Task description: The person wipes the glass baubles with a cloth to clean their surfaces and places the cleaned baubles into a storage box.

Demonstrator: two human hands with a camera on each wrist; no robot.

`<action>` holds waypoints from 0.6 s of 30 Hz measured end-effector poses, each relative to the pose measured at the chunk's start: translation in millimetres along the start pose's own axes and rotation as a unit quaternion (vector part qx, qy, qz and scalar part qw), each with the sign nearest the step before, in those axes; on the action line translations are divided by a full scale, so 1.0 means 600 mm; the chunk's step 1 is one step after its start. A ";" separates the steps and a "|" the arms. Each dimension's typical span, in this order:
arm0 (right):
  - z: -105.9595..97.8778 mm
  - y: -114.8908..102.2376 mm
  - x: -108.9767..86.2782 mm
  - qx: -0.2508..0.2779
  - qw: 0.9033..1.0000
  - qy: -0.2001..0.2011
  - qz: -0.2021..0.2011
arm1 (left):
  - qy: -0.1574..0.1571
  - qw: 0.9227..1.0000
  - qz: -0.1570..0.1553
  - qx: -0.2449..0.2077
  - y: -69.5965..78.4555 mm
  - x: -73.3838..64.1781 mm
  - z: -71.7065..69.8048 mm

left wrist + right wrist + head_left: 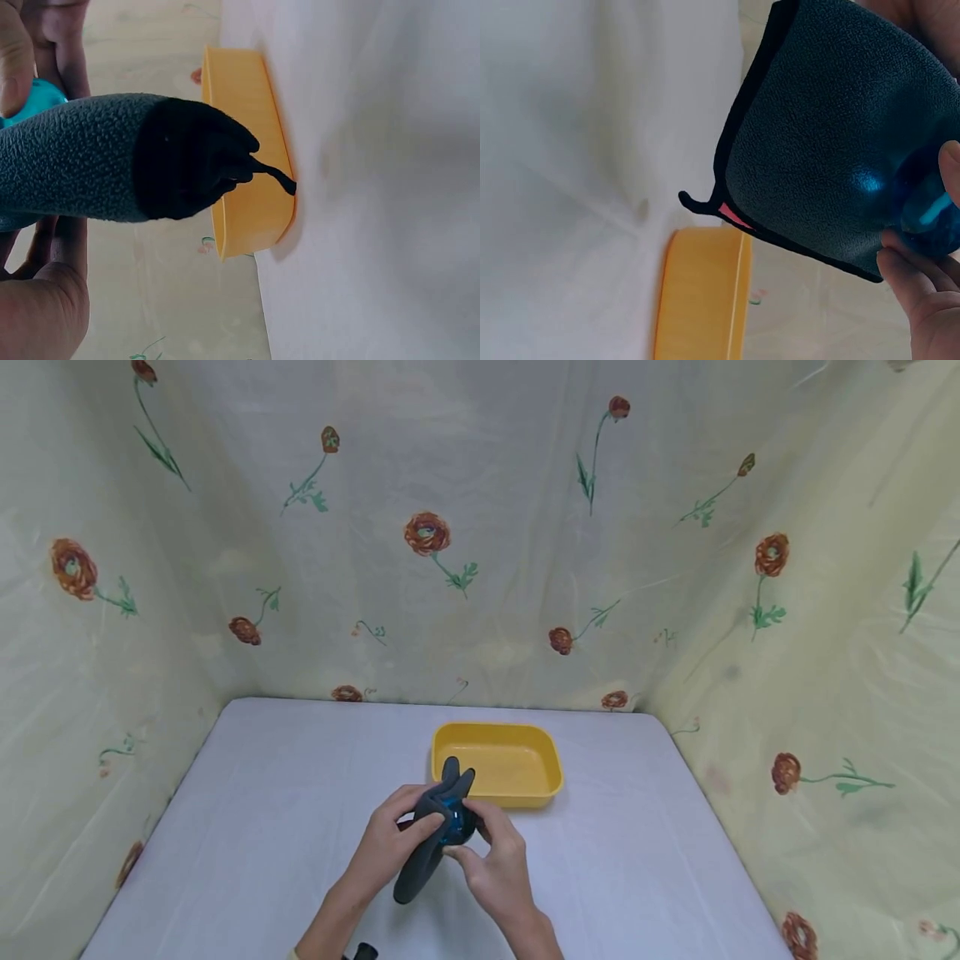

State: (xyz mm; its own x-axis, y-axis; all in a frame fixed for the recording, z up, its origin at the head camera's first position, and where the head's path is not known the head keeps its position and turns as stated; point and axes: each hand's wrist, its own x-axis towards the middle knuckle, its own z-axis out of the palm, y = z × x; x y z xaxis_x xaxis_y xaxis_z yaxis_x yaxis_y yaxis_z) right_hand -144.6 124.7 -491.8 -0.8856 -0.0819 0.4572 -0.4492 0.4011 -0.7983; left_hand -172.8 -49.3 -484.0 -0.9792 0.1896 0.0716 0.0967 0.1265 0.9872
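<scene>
A dark grey fleecy cloth with black edging and a small hanging loop is held up in front of me by my left hand, its thumb lying over the cloth. My right hand pinches a shiny blue, see-through rounded object between thumb and fingers. The cloth lies against this blue object and covers part of it; its exact kind I cannot tell. In the right wrist view, the cloth spreads flat, with a red tag near its loop.
Just beyond the hands, a yellow rectangular tray stands on the white-covered table. A black cylindrical piece shows at the bottom edge near the left forearm. Flower-patterned sheeting encloses the back and both sides.
</scene>
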 end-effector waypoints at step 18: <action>0.002 -0.002 0.003 0.055 0.995 0.005 0.083 | -0.004 1.000 0.004 0.008 -0.001 0.006 -0.003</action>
State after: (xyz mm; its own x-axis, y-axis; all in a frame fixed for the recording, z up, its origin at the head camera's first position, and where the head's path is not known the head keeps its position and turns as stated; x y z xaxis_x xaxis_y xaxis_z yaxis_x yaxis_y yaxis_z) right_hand -145.7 123.0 -490.5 -0.9478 -0.0138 0.3186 -0.3074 0.3054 -0.9012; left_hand -176.5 -50.7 -484.0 -0.9769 0.1987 0.0781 0.1072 0.1400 0.9843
